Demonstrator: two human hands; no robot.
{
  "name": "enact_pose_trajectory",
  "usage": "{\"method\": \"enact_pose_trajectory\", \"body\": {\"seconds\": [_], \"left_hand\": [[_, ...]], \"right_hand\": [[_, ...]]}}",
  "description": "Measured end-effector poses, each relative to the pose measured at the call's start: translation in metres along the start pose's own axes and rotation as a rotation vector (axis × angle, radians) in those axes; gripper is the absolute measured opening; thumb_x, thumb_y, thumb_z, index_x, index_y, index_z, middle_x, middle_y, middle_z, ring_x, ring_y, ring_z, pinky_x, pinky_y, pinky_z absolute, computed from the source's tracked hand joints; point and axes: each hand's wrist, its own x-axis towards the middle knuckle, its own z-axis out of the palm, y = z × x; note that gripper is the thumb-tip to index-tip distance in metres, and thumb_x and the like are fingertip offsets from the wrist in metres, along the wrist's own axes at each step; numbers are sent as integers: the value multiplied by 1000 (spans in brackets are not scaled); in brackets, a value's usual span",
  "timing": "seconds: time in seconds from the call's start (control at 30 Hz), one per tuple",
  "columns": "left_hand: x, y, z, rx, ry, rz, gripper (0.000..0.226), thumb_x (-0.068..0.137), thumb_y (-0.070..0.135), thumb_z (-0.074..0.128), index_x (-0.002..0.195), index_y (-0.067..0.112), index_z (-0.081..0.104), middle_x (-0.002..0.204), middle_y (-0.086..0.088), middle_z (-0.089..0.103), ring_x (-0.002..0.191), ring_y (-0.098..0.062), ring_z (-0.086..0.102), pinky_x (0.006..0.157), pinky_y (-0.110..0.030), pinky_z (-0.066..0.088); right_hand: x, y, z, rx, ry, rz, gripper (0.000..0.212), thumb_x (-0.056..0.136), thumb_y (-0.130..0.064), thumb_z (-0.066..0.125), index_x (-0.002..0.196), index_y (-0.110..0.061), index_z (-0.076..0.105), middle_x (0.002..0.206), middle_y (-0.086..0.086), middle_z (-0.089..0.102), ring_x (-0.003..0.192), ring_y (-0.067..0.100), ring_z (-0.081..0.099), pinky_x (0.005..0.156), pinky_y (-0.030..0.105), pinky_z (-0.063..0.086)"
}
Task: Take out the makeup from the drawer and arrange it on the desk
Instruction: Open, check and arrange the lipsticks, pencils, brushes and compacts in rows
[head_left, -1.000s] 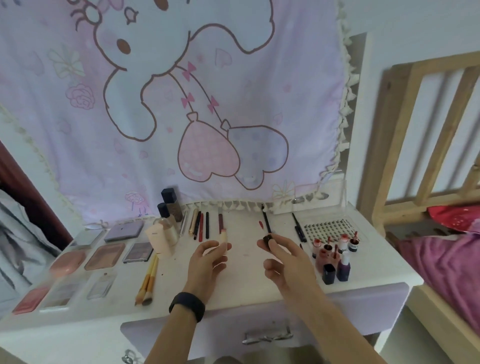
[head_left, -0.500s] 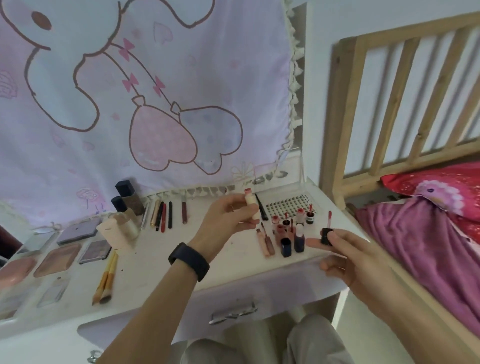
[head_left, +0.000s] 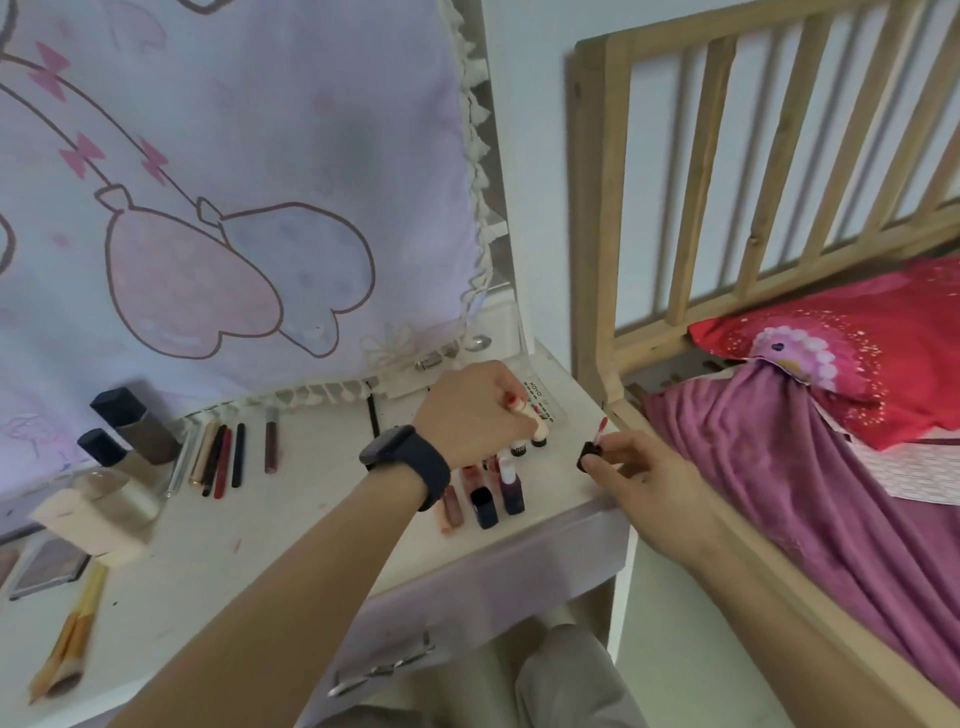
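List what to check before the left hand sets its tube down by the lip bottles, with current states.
1. Left hand grips cream tube: ok.
2. Tube upright: not ok, tilted.
3. Right hand pinches black-capped wand: ok.
4. Wand back in tube: not ok, held apart.
5. Bare desk beside lip bottles: ok.
6. Bottles under the left hand standing: cannot tell, partly hidden.

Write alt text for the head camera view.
A person's left hand holds a cream tube over small bottles at a white desk's right corner; the right hand pinches a black-capped applicator wand. Pencils, brushes and palettes lie further left.
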Motion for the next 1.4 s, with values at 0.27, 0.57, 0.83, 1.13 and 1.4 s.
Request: {"method": "enact_pose_trajectory", "body": {"seconds": [0.27,0.57,0.83,1.13,1.4], "left_hand": [[19,2,29,533,2,6,17,76,42,71,83,29,62,83,7,67,84,-19,61,75,-30,36],[19,-1,47,659,26,1,16,82,38,67,95,29,61,85,7,63,92,-17,50,86,-34,27],[20,0,50,725,26,-15,14,84,32,63,98,29,60,86,6,62,87,-18,45,88,-36,29],[20,-2,47,702,24,-32,16,81,39,65,92,27,62,84,5,63,89,-19,53,88,-37,30],[21,-2,47,714,25,-32,15,82,33,62,96,27,63,86,4,64,85,-20,52,89,-38,30]], "right_hand": [[25,-2,21,-281,-28,-113,15,88,-45,69,102,-38,69,91,-29,68,88,-3,55,77,22,45],[28,8,27,-412,-17,-182,23,86,-54,65,104,-40,68,93,-24,66,94,8,56,91,40,47],[33,8,34,-505,-17,-174,27,85,-61,61,102,-42,67,87,-23,62,95,10,57,92,39,46],[33,11,33,-450,-21,-166,26,83,-57,63,103,-42,70,87,-21,63,95,11,56,93,40,44],[35,10,38,-517,-8,-160,26,86,-60,57,102,-44,70,86,-20,63,94,9,56,92,39,45]]}}
